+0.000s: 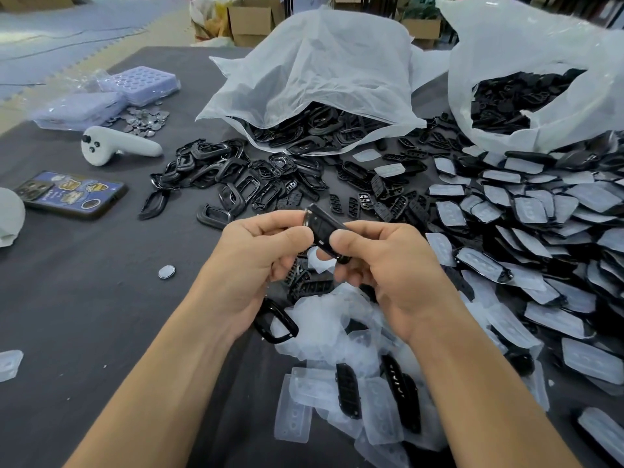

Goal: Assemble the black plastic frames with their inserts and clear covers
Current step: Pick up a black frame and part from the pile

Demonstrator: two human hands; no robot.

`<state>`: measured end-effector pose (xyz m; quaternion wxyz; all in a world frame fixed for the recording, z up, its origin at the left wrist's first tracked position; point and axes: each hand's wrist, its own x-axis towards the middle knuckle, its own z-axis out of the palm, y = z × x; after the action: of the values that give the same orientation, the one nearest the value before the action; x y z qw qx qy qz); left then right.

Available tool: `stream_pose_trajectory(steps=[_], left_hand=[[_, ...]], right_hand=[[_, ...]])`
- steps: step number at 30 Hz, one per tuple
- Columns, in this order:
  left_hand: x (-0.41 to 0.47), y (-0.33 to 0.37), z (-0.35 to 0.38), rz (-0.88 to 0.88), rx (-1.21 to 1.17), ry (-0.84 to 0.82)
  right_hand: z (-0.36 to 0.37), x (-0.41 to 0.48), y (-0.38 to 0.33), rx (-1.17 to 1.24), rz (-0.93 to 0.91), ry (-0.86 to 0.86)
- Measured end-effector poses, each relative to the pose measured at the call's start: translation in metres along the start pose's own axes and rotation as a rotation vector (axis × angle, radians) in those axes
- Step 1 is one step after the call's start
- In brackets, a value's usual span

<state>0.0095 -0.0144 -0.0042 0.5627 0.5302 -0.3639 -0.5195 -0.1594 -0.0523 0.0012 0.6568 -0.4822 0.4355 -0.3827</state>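
Both hands hold one black plastic frame above the table's middle. My left hand grips its left end with curled fingers and thumb. My right hand pinches its right side, thumb on top. An insert seems to sit in the frame; I cannot tell about a cover. Loose black frames lie beyond the hands, black inserts to their right. Clear covers are heaped below the hands. A single empty frame lies under my left wrist.
Two white plastic bags of black parts stand at the back. Assembled covered pieces pile up on the right. A phone, a white controller, silver discs and blister trays lie at the left.
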Motion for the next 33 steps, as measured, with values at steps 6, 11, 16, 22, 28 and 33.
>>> stream_pose_trajectory(steps=[6,11,16,22,28,33], left_hand=[[0.001,0.0,-0.002,-0.027,-0.032,-0.019],[0.0,0.002,-0.004,-0.021,-0.077,-0.056],[0.004,-0.006,0.0,0.072,0.114,0.12],[0.011,-0.012,-0.006,0.162,0.238,0.221],[0.026,-0.02,-0.018,0.186,0.387,0.395],[0.038,-0.019,-0.036,0.332,0.85,0.554]], right_hand=[[-0.001,-0.001,-0.001,0.033,0.042,-0.057],[0.0,-0.003,-0.002,0.092,0.075,-0.112],[-0.021,0.004,-0.006,-0.334,-0.106,0.17],[-0.114,0.008,-0.023,-0.956,-0.355,0.949],[-0.115,-0.005,-0.023,-1.165,-0.144,0.838],[-0.049,0.018,-0.032,-1.185,-0.236,0.53]])
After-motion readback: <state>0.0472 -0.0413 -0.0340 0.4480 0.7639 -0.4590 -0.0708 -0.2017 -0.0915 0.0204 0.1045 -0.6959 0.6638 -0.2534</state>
